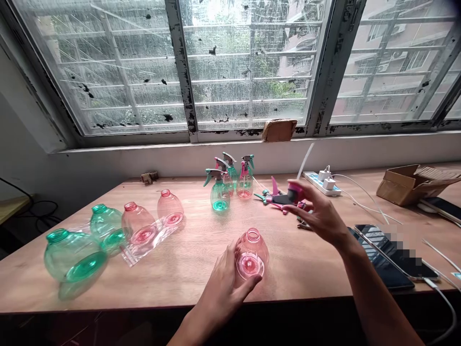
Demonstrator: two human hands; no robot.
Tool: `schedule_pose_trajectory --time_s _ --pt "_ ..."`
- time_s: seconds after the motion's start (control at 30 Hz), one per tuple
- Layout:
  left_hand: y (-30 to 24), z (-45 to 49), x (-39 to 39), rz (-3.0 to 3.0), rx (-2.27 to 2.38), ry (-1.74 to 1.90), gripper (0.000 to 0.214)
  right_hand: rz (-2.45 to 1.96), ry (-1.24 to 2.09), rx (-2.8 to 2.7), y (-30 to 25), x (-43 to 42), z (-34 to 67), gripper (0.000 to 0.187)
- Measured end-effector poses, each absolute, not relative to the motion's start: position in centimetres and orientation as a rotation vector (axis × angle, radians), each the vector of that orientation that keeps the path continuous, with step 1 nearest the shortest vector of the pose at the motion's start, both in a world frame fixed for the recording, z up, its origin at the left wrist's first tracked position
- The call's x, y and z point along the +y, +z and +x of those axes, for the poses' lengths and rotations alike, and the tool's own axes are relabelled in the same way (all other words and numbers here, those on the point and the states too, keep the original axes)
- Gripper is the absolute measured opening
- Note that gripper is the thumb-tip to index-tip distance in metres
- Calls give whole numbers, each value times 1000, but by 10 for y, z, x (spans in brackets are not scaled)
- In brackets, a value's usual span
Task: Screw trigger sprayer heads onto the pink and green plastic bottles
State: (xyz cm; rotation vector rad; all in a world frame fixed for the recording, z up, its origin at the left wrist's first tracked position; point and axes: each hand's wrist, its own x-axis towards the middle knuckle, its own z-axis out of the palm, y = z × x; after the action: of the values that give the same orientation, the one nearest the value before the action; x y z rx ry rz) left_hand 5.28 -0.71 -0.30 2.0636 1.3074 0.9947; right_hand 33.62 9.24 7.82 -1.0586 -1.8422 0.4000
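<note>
My left hand is wrapped round the side of a clear pink bottle, which stands upright with an uncovered neck on the table near the front edge. To the right and higher, my right hand pinches a pink and grey trigger spray head. A white dip tube points up from it, so the head appears upside down. Behind that hand lie more spray heads in pink and green, partly hidden by it. The spray head and the bottle are apart.
At left stand two green bottles and two pink bottles without heads, by a clear plastic bag. Several bottles with spray heads stand at the back. Rightward are a power strip, a cardboard box and phones with cables.
</note>
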Motion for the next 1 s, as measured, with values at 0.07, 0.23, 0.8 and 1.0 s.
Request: schedule_pose_trajectory --time_s 0.07,0.23,0.8,1.0 --pt "-2 53 -8 2075 1314 993 75 -932 407 -1775 83 85 338 79" --pt "-2 52 -7 2067 1321 971 74 -826 328 -1653 93 60 328 48" --pt "-1 50 -8 2110 1285 949 79 -512 683 -1228 101 42 290 44" --pt "-2 51 -7 2109 1285 957 81 -515 733 -1261 97 42 282 52"
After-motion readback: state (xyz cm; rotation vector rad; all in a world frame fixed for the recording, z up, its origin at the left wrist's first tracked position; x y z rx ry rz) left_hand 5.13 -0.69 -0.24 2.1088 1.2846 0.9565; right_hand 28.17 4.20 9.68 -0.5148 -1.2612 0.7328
